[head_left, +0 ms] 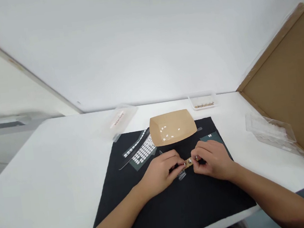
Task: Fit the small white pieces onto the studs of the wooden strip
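Between my two hands, just above the black mat (162, 208), is a small gold-coloured strip (189, 162) with a roundish metal part on it. My left hand (164, 169) pinches its left end, with a tiny white piece at the fingertips. Around the right end the fingers of my right hand (212, 158) are closed, hiding that part. Below the left fingertips lies a small clear plastic piece (182, 175). A brown paper tray (172, 126) holding several small white oval pieces sits just beyond my hands.
Dark sheets with rows of white oval stickers (142, 151) lie left of the tray, crossed by a dark strip. Another green sheet (205, 138) is partly under my right hand. Clear boxes stand behind (204, 104) and at right (271, 129); a clear lid (123, 119) lies back left.
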Available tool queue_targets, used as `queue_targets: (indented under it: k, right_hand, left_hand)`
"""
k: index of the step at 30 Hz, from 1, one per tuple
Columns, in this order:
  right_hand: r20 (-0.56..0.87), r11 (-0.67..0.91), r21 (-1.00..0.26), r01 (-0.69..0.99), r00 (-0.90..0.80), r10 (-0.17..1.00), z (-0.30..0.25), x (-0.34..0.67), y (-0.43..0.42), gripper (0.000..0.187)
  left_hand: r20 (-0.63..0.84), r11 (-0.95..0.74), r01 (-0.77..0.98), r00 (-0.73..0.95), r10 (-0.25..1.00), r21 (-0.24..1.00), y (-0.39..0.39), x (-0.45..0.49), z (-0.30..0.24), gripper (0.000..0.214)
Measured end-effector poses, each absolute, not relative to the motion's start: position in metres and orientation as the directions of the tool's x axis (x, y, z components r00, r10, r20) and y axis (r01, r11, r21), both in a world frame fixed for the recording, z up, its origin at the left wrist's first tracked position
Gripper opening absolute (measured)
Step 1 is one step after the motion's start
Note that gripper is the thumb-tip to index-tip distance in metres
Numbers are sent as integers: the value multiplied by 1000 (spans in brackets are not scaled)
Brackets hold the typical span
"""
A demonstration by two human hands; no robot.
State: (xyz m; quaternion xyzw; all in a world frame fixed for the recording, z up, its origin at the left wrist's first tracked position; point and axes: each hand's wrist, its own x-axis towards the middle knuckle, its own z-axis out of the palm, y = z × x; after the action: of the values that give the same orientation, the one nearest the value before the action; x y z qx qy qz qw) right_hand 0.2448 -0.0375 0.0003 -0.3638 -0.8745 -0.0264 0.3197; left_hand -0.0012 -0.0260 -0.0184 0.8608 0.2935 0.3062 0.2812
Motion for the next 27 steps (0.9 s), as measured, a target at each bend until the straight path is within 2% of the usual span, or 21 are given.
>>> queue_targets:
  k: [5,14,20,27]
  right_hand:
    - [570,738,-173,652,-545,615,-2,244,-37,15]
    - [533,769,-10,639,-647,544,1,238,-38,11]
    - [548,774,49,631,-665,507,1,236,-37,12]
    - [538,780,97,618,-692,481,3,234,-38,15]
  left_hand:
    - [347,-652,354,627,697,671,-28,0,-19,17]
    - [351,-643,372,604,716,670,-29,1,-26,14]
    - [295,-617,405,619,728,675,-29,0,-26,17]
    - [300,-614,396,614,730,683,-29,0,-27,19]
